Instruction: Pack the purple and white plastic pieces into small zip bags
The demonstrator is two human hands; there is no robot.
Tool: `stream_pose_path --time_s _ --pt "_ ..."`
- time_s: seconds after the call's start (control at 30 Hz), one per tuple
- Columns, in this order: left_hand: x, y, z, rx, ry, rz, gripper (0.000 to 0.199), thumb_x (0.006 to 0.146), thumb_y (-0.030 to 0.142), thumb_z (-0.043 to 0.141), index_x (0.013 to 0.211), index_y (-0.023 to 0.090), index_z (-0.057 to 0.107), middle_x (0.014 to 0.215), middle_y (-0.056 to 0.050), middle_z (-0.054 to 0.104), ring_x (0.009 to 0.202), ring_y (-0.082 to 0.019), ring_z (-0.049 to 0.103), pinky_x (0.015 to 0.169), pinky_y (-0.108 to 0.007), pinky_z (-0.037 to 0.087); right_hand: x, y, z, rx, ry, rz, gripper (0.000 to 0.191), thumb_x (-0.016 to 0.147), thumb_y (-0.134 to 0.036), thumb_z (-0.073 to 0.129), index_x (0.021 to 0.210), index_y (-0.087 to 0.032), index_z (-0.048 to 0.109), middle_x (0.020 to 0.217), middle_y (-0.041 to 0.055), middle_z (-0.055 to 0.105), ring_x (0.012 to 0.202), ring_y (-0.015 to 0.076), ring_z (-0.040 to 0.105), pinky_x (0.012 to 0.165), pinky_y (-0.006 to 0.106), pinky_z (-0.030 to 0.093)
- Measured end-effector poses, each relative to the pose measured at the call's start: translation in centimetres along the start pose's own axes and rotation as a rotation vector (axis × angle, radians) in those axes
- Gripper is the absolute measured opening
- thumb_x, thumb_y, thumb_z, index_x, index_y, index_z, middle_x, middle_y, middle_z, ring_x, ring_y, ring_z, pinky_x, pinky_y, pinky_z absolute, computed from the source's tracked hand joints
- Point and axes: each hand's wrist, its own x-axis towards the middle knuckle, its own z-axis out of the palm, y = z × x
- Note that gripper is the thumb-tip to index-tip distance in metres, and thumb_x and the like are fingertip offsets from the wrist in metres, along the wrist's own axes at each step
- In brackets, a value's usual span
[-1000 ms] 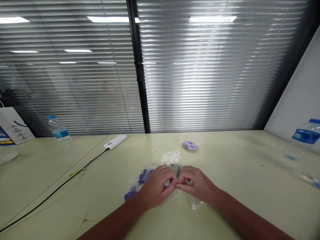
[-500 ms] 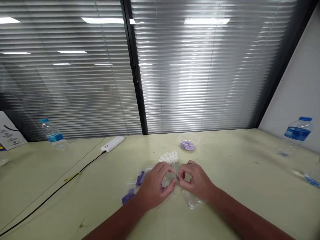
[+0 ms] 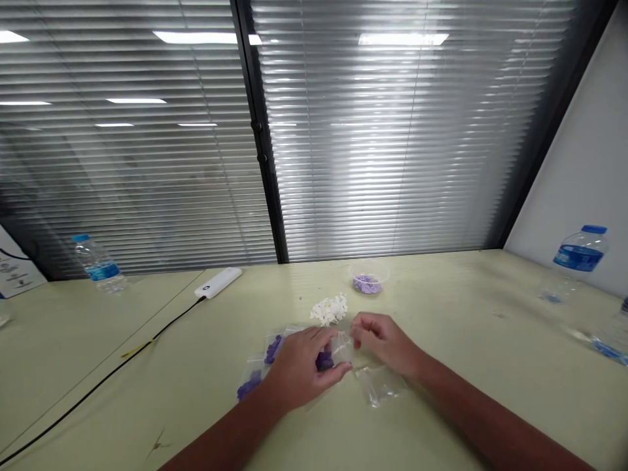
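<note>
Left hand (image 3: 300,366) spread, thumb and fingers either side of clear plastic bag (image 3: 342,347) of purple pieces (image 3: 324,360) on counter (image 3: 451,320), apparently steadying it. Right hand (image 3: 385,339) curled beside bag; cannot tell if pinching. White pieces (image 3: 330,310) heaped just beyond.

- The left hand (image 3: 299,367) hides part of a clear plastic bag of purple pieces (image 3: 325,360).
- The right hand (image 3: 385,338) is slightly blurred; whether its curled fingertips pinch anything cannot be told.
- At the far left corner of the table (image 3: 510,366), a white paper bag (image 3: 18,275) is cut off, its lettering illegible.
- Near the right edge, a clear bottle (image 3: 611,335) is cut off.
- Toward the far edge, a dark speck (image 3: 301,298) is too small to identify.
</note>
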Motion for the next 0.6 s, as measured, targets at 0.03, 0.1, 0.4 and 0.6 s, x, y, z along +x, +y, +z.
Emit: stream_pose_path --time_s 0.03,0.1,0.4,0.6 --pt "0.0 -0.2 0.1 -0.001 0.016 -0.01 0.039 0.086 0.051 0.071 0.116 0.027 0.063 0.086 0.0 0.067 0.076 -0.019 0.06 0.068 -0.031 0.04 0.3 0.4 -1.2 -0.061 0.08 -0.003 0.023 0.096 -0.033 0.05 0.088 -0.017 0.064 0.076 0.0 0.062 0.07 0.0132 0.052 0.065 0.024 0.038" --pt "-0.1 -0.7 0.2 0.001 0.041 -0.03 0.044 0.085 0.053 0.071 0.119 0.026 0.063 0.088 0.0 0.067 0.079 -0.02 0.061 0.071 -0.032 0.042 0.7 1.5 -3.7 -0.27 0.193 0.047 0.017 0.092 -0.029 0.052 0.094 -0.018 0.065 0.074 -0.0017 0.058 0.069 0.0132 0.05 0.065 0.025 0.037" --pt "0.1 -1.1 0.4 0.022 0.014 -0.046 0.044 0.084 0.055 0.072 0.114 0.024 0.065 0.089 -0.002 0.066 0.084 -0.021 0.06 0.075 -0.033 0.043 1.4 4.1 -4.5 -0.404 0.073 0.139 0.019 0.081 -0.036 0.066 0.085 -0.018 0.07 0.067 -0.0031 0.054 0.062 0.0118 0.046 0.058 0.023 0.033" --pt "0.1 -1.0 0.9 -0.022 0.01 -0.053 0.044 0.083 0.053 0.074 0.115 0.025 0.065 0.091 -0.001 0.067 0.086 -0.02 0.06 0.075 -0.032 0.042 2.0 4.5 -4.1 -0.401 0.078 0.205 0.018 0.079 -0.034 0.066 0.083 -0.017 0.072 0.074 0.0007 0.063 0.068 0.0137 0.052 0.061 0.024 0.036"
